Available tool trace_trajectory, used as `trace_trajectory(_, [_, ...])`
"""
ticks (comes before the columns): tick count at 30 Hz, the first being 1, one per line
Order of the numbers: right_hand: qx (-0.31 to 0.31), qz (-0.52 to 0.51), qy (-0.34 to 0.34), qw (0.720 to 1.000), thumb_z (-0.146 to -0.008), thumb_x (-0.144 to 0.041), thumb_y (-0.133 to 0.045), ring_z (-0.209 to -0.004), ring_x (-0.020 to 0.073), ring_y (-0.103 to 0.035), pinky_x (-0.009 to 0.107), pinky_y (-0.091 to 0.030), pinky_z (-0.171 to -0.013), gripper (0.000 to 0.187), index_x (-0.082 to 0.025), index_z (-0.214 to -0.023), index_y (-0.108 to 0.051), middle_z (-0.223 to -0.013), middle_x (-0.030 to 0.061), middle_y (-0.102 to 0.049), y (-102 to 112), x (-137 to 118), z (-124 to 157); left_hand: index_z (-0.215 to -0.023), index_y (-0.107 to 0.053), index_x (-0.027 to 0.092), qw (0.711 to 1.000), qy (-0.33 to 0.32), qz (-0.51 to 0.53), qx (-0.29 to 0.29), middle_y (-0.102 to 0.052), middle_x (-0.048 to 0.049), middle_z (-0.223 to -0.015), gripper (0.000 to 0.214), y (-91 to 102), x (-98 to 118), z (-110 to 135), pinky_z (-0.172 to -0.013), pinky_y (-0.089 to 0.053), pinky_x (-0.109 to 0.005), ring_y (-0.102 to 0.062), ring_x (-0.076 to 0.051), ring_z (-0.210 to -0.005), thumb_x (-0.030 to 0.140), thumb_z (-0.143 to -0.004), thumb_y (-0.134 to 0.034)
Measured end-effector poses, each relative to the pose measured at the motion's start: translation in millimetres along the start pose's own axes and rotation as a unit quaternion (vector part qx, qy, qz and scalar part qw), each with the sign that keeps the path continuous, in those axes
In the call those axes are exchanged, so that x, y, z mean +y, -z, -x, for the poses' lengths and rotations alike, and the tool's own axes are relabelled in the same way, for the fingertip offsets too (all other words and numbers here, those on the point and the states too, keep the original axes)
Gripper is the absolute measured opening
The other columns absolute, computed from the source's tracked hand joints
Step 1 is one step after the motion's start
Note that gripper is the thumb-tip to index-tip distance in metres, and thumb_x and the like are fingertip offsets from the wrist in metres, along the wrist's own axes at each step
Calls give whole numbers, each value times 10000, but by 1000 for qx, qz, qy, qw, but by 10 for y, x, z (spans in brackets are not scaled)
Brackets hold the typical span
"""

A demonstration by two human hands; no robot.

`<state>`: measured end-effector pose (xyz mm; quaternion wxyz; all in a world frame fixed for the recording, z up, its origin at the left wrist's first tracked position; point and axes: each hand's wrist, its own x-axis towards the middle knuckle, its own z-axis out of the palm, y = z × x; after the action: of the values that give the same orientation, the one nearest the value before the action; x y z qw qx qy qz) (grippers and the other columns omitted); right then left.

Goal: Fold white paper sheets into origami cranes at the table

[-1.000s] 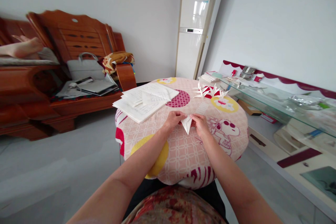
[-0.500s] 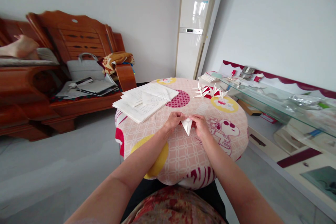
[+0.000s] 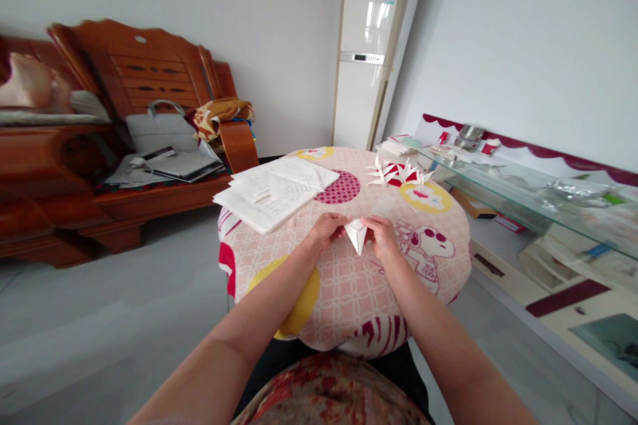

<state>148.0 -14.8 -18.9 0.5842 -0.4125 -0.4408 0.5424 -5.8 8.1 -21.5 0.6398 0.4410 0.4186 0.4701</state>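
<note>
A small piece of folded white paper (image 3: 356,237), its point facing me, is held just above the cloth-covered table (image 3: 343,292). My left hand (image 3: 329,228) pinches its left upper corner. On the opposite corner my right hand (image 3: 380,234) is closed with thumb and fingers. Several folded paper cranes (image 3: 399,174) stand together at the far right of the table. To the left lies a stack of written paper sheets (image 3: 276,192), with a smaller folded sheet on top. The undersides of my fingers are hidden.
A glass-topped cabinet (image 3: 523,202) with odds and ends runs along the right. More stacked paper (image 3: 396,146) sits at its near end. A wooden sofa (image 3: 149,93) holding a grey bag stands at left, with another person's bare foot (image 3: 32,83) on it.
Both hands keep hold of the folded paper, whose top edge now looks wider and more spread. The other person's foot on the sofa has shifted.
</note>
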Motion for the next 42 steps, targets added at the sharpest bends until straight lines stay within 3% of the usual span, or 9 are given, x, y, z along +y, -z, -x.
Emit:
trace_trajectory(8, [-12, 13, -8, 1000, -627, -396, -763, -447, 143, -509, 266, -365, -412, 236, -201, -579, -638, -540, -15, -627, 8, 55, -9, -550, -528, 166, 998, -46, -40, 17, -534, 21, -481, 433, 43, 1, 12, -437, -316, -209, -442, -69, -414, 466, -642, -825])
trace_trajectory(12, [17, 34, -2, 999, -628, -376, -729, -397, 136, -474, 265, -326, -373, 209, -207, -556, -628, -490, -22, -590, 7, 51, -10, -749, -697, 134, 988, -133, -74, -31, -683, -40, -706, 367, 38, 27, 45, -596, -465, -244, -604, -132, -614, 474, -670, -811])
trace_trajectory(15, [29, 34, -1, 999, -632, -393, -733, -386, 131, -457, 266, -313, -375, 228, -210, -555, -620, -460, -33, -558, 11, 50, -16, -949, -762, 147, 969, -185, -147, -78, -747, -82, -929, 400, 24, 45, 65, -726, -492, -274, -662, -189, -798, 395, -647, -844])
trace_trajectory(20, [23, 21, 13, 999, -615, -486, -791, -454, 126, -500, 260, -393, -454, 353, -199, -561, -592, -506, -33, -581, 25, 72, -43, -1008, -781, 156, 926, -246, -284, -45, -764, -82, -960, 344, 11, 36, 86, -718, -487, -259, -670, -203, -833, 375, -743, -779])
trace_trajectory(25, [-24, 28, -12, 999, -677, -560, -749, -441, 143, -533, 268, -413, -407, 395, -172, -669, -670, -561, -1, -631, 30, 79, -47, -996, -763, 114, 939, -212, -270, -11, -753, -76, -850, 395, 36, -1, 48, -592, -512, -231, -657, -163, -689, 458, -824, -675])
trace_trajectory(27, [-36, 38, -16, 999, -662, -501, -776, -480, 164, -589, 274, -447, -422, 392, -160, -850, -728, -649, 15, -687, 20, 60, -32, -983, -758, 111, 949, -196, -246, 22, -751, -79, -856, 400, 54, -13, 20, -579, -533, -231, -664, -165, -689, 462, -806, -682])
trace_trajectory(30, [-44, 54, -13, 998, -613, -382, -811, -566, 198, -651, 275, -482, -464, 641, -162, -1200, -676, -701, 8, -710, -1, 24, -4, -935, -758, 121, 955, -182, -227, 61, -743, -72, -829, 388, 75, -24, -8, -561, -550, -235, -665, -170, -681, 472, -783, -692])
trace_trajectory(32, [-58, 66, -3, 996, -610, -334, -798, -602, 202, -657, 280, -502, -497, 748, -163, -1314, -614, -690, -5, -699, -7, 13, 8, -905, -757, 122, 960, -171, -211, 71, -734, -66, -803, 382, 81, -29, -10, -551, -549, -236, -662, -172, -674, 476, -773, -696])
trace_trajectory(42, [-47, 102, 21, 993, -675, -331, -708, -620, 200, -680, 276, -505, -487, 639, -120, -1276, -655, -898, 94, -763, 25, 105, -43, -712, -683, 132, 986, -113, -87, 86, -621, -11, -639, 332, 48, -13, 9, -542, -535, -238, -594, -140, -606, 461, -759, -676])
